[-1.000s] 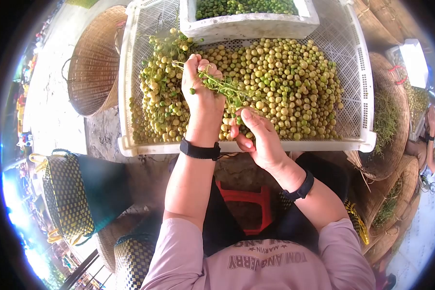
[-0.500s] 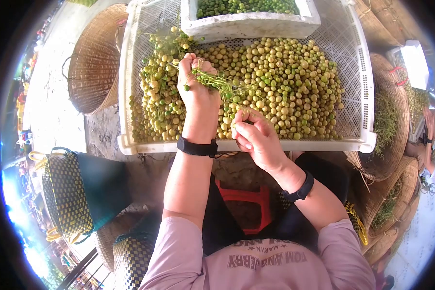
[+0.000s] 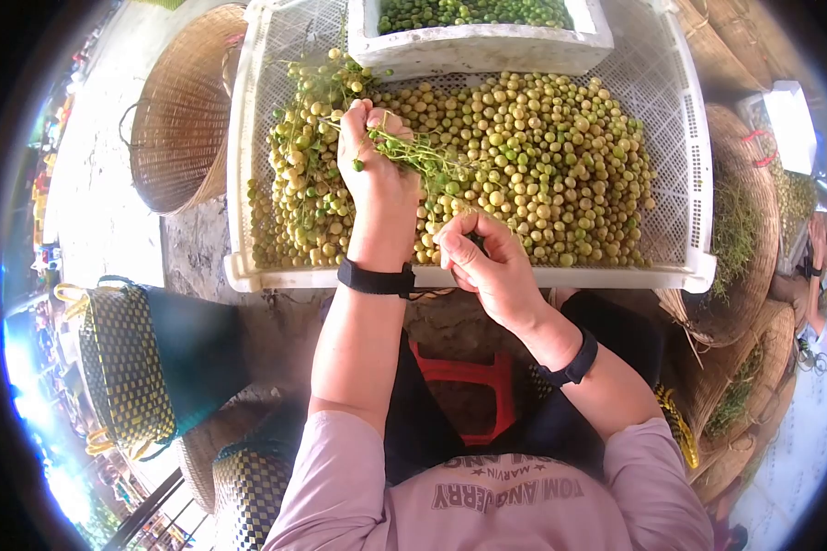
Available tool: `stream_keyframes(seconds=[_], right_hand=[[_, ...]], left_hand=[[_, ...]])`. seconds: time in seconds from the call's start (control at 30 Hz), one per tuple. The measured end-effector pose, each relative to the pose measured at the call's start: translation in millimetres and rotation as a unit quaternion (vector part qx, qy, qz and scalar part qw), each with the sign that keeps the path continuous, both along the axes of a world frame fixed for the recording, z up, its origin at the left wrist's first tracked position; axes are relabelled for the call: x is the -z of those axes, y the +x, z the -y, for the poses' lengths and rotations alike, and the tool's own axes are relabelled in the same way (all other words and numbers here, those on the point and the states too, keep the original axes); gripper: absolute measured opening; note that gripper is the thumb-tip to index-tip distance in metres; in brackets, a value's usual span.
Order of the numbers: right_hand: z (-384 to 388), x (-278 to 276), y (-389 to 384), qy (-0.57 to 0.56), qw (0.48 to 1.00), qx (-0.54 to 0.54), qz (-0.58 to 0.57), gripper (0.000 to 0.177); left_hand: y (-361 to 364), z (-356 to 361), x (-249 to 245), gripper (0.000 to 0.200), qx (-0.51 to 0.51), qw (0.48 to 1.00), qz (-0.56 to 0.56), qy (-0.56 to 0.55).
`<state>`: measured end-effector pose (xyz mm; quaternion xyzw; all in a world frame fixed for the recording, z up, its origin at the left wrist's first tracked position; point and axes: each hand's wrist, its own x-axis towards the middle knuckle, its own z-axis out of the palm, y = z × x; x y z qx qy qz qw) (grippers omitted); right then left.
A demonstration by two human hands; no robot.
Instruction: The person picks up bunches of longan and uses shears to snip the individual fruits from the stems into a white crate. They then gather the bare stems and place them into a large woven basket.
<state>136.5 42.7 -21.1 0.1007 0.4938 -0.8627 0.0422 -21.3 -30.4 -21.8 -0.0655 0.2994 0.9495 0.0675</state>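
Note:
My left hand [image 3: 379, 165] is closed around a bunch of thin green fruit stems [image 3: 423, 156], whose ends stick out to the right. It is above a heap of small round yellow-green fruits [image 3: 560, 165] in a white plastic crate [image 3: 459, 278]. On its left are fruits still on stems [image 3: 299, 147]. My right hand [image 3: 487, 266] is near the crate's front rim, lower and to the right. Its thumb and fingertips are pinched together, and what they hold, if anything, is too small to make out.
A white foam box [image 3: 478, 55] of small green fruits sits at the crate's far side. A wicker basket [image 3: 179, 119] stands to the left, and a basket of stems [image 3: 730, 230] to the right. Woven bags [image 3: 129, 367] are at lower left. Another person's arm [image 3: 818, 266] shows far right.
My right hand has shifted very slightly, its fingertips a little to the left. The left hand keeps its hold on the stems, almost unmoved.

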Motion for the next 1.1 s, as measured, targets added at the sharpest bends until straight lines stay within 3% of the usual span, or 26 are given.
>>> stream_keyframes(seconds=[0.2, 0.43, 0.53, 0.57, 0.63, 0.73, 0.93, 1.1], right_hand=[[-2.4, -4.3, 0.6, -0.117, 0.993, -0.022, 0.018, 0.023], [-20.6, -41.1, 10.4, -0.142, 0.984, -0.103, -0.002, 0.029], [-44.7, -58.6, 8.4, -0.108, 0.992, -0.047, -0.046, 0.034], [-52.0, -58.9, 6.5, -0.075, 0.996, -0.026, -0.036, 0.033], [-68.0, -52.8, 2.8, -0.045, 0.998, -0.036, -0.024, 0.033], [-74.7, -52.3, 1.9, 0.004, 0.999, -0.046, 0.025, 0.033], [-64.6, -60.8, -1.4, 0.053, 0.994, -0.064, 0.072, 0.033], [-60.9, -55.9, -3.6, -0.041, 0.990, -0.117, 0.074, 0.035]], left_hand=[[2.6, 1.2, -10.8, 0.011, -0.025, 0.999, 0.011, -0.026], [2.2, 9.8, -31.6, 0.015, -0.020, 0.997, -0.010, -0.077], [9.6, 24.2, -37.3, 0.013, 0.141, 0.959, -0.135, -0.207], [15.0, 23.4, -34.9, 0.012, 0.162, 0.922, -0.213, -0.278], [39.2, 19.3, -53.7, 0.012, 0.275, 0.854, -0.223, -0.382], [55.7, 16.7, -59.6, 0.012, 0.361, 0.813, -0.210, -0.405], [60.6, 25.5, -58.5, 0.011, 0.329, 0.791, -0.276, -0.436], [59.6, 36.4, -56.0, 0.008, 0.330, 0.814, -0.292, -0.379]])
